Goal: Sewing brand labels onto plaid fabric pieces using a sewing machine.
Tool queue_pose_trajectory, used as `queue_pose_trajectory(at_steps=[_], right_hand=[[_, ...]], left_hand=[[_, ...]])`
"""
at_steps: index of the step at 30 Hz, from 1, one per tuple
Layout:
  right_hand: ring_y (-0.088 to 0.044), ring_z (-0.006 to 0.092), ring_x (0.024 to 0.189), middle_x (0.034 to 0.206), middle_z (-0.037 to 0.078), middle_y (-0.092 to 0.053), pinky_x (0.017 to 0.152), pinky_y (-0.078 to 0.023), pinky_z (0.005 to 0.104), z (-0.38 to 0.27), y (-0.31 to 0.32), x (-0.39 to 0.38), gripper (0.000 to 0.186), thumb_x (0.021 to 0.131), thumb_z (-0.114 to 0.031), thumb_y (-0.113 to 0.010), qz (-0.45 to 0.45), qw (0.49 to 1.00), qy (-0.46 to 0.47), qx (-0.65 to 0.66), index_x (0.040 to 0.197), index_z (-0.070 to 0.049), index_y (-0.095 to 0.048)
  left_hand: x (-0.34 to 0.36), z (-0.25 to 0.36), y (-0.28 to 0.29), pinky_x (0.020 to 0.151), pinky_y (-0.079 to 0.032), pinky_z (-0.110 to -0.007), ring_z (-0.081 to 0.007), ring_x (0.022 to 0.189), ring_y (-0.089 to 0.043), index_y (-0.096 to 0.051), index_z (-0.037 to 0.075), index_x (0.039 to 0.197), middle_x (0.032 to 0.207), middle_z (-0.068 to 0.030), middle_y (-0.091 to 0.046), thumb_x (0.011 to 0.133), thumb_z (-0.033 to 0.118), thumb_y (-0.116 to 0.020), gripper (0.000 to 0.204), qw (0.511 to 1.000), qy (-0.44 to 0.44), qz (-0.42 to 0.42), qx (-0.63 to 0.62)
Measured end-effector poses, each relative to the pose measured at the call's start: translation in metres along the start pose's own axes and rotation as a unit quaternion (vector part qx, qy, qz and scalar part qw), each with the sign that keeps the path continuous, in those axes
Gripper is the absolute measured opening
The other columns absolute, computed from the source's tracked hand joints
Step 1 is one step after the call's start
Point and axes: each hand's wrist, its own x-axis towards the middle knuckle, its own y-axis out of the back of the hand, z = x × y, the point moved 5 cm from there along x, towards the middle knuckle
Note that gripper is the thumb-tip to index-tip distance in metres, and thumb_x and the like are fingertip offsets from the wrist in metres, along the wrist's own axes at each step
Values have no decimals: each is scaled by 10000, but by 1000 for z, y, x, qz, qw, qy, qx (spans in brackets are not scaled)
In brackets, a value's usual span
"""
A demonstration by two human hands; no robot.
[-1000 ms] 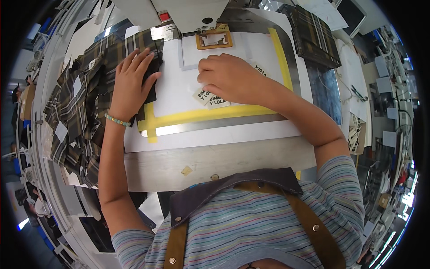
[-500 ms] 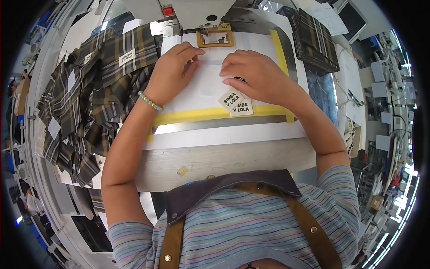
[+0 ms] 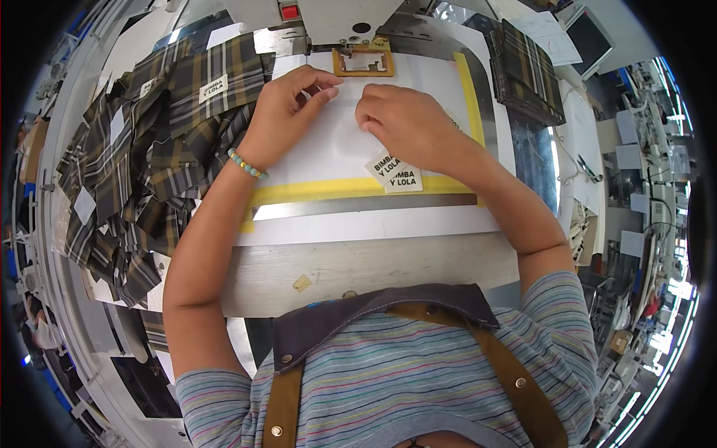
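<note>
My left hand (image 3: 287, 108) hovers over or rests on the white sheet (image 3: 328, 153), just left of a small tan frame (image 3: 363, 63) under the sewing machine head (image 3: 340, 22). Its fingers curve with a gap between thumb and forefinger, and nothing shows in them. To its right, my right hand (image 3: 407, 123) is closed, fingers curled toward the thumb; what they hold, if anything, is hidden. Beside that wrist lie two overlapping cream labels with dark lettering, the upper label (image 3: 385, 167) tilted and the lower label (image 3: 405, 181) partly covered. More lettering peeks out behind the right hand.
Plaid fabric pieces (image 3: 142, 179) heap up at the left, a few with cream labels. A folded plaid stack (image 3: 526, 75) stands at the back right. Yellow tape (image 3: 321, 192) borders the white sheet. Small scissors (image 3: 588, 169) lie at far right.
My right hand has shifted slightly left and its fingers have curled in more. It now covers more of the upper label. The left hand has barely moved.
</note>
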Motion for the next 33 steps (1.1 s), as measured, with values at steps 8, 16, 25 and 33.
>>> queue_pose_trajectory(at_steps=[8, 16, 25, 33], right_hand=[[-715, 212, 863, 983, 74, -755, 777, -555, 354, 22, 23, -7, 138, 996, -156, -699, 88, 967, -88, 221, 1057, -33, -692], [-667, 99, 967, 1144, 46, -749, 823, -532, 268, 53, 15, -9, 280, 1025, -123, -729, 105, 914, -125, 370, 1286, -20, -718], [-656, 77, 881, 989, 19, -767, 820, -540, 272, 43, 17, -9, 166, 996, -156, -796, 49, 939, -152, 303, 1067, -6, -794], [-655, 72, 814, 906, 15, -755, 765, -540, 256, 61, 7, -9, 144, 997, -111, -774, 39, 923, -179, 338, 1061, 17, -793]], left_hand=[[-5, -3, -16, 712, -488, -221, -30, 810, -595, -717, 4, 1295, 940, 37, -682, 1021, 137, -778, 311, 977, 91, -52, -186], [-6, -2, -18, 696, -469, -211, -27, 769, -535, -742, -8, 1191, 874, 57, -632, 980, 113, -823, 256, 984, 124, -55, -117], [-8, 5, -24, 721, -460, -202, -25, 793, -533, -735, -16, 1158, 876, 50, -647, 1014, 112, -781, 198, 982, 108, -73, -137], [-7, -7, -24, 799, -521, -232, -54, 861, -636, -743, -15, 1093, 913, 9, -737, 1107, 158, -651, 196, 983, 95, -52, -149]])
